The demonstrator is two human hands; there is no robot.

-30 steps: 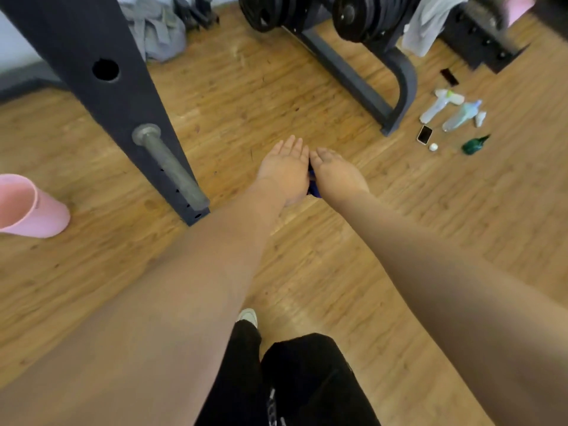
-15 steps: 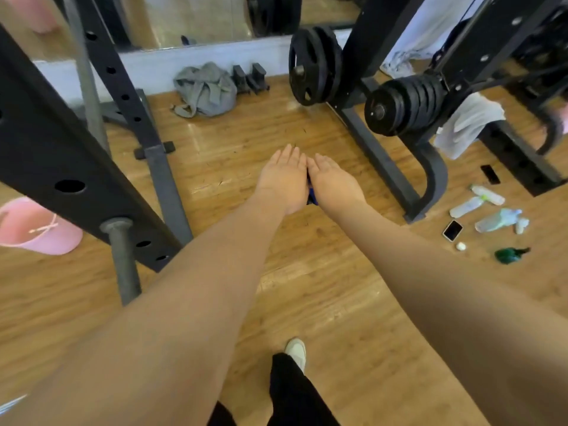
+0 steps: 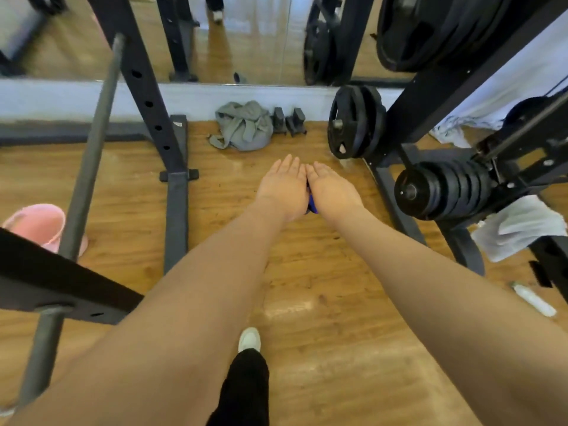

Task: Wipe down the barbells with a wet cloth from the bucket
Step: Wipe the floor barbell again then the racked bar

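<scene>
Head cam: I've got both palms pressed flat together, left hand [image 3: 284, 187] and right hand [image 3: 333, 190], fingers straight, with the blue cloth [image 3: 312, 207] sandwiched between them, only a sliver showing. Looks like I'm squeezing it out. Next I'd swing over to the barbell [image 3: 89, 155], a dull grey bar on my left, near the pink bucket [image 3: 40, 226].

Wooden floor [image 3: 307, 272] bears pink bucket [image 3: 37, 226], grey bag [image 3: 242, 126], bottle [image 3: 534, 299]
</scene>
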